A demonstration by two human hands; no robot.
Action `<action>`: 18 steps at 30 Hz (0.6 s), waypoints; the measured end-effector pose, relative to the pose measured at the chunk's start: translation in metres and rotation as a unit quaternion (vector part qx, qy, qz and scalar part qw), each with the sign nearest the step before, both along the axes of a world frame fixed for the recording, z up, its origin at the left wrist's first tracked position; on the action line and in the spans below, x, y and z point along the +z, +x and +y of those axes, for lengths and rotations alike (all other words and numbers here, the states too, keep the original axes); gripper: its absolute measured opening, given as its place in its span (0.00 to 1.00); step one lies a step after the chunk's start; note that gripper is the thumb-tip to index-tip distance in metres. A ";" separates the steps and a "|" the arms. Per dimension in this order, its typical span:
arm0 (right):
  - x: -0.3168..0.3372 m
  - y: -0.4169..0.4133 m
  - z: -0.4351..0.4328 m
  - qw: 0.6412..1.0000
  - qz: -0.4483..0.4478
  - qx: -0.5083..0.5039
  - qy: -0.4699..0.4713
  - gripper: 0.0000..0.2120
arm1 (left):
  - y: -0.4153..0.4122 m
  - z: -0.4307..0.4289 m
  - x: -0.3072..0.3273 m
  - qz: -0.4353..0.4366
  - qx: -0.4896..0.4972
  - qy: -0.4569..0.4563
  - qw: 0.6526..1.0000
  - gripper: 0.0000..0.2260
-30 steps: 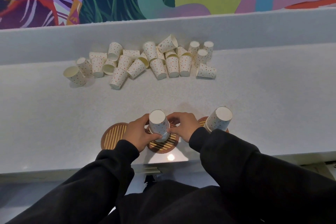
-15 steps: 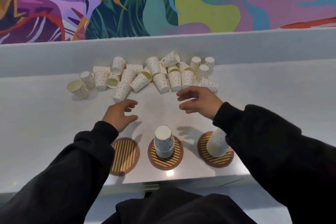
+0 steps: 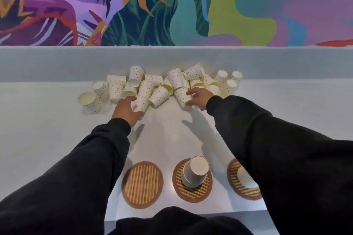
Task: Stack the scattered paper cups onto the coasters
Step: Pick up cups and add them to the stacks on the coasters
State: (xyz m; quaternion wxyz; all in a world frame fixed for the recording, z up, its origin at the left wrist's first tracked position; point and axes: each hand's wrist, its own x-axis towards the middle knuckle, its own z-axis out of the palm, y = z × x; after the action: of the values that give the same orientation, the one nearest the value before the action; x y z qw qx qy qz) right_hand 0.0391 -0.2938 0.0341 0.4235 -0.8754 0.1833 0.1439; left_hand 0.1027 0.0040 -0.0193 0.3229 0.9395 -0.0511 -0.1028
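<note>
Several dotted paper cups (image 3: 175, 77) lie scattered at the back of the white counter. My left hand (image 3: 125, 110) wraps a lying cup (image 3: 141, 103) at the pile's front edge. My right hand (image 3: 199, 96) has fingers and thumb on either side of another cup (image 3: 181, 96). Three round striped coasters sit near the front edge. The left coaster (image 3: 142, 184) is bare. The middle coaster (image 3: 193, 193) carries upside-down stacked cups (image 3: 194, 172). The right coaster (image 3: 236, 187) bears a cup (image 3: 245, 179) half hidden by my right sleeve.
A raised white ledge (image 3: 57, 63) runs behind the cups, under a colourful mural wall. One cup (image 3: 88, 100) lies apart at the pile's far left. The counter's front edge (image 3: 172, 215) is just beyond the coasters. My black sleeves stretch across both sides.
Both hands left the cup on the middle coaster, travelled forward across the counter, and now close on cups at the pile. The view tilted up.
</note>
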 end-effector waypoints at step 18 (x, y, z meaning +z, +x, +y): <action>-0.087 0.036 0.035 0.984 -0.007 -0.018 -0.178 0.13 | 0.016 -0.002 -0.043 0.154 0.127 -0.183 0.963 0.40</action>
State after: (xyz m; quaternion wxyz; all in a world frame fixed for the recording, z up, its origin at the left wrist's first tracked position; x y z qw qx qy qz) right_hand 0.0750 -0.2589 -0.0530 0.2647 -0.9344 0.2190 0.0946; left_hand 0.1190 0.0016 -0.0624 0.5035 0.8360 0.1007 -0.1934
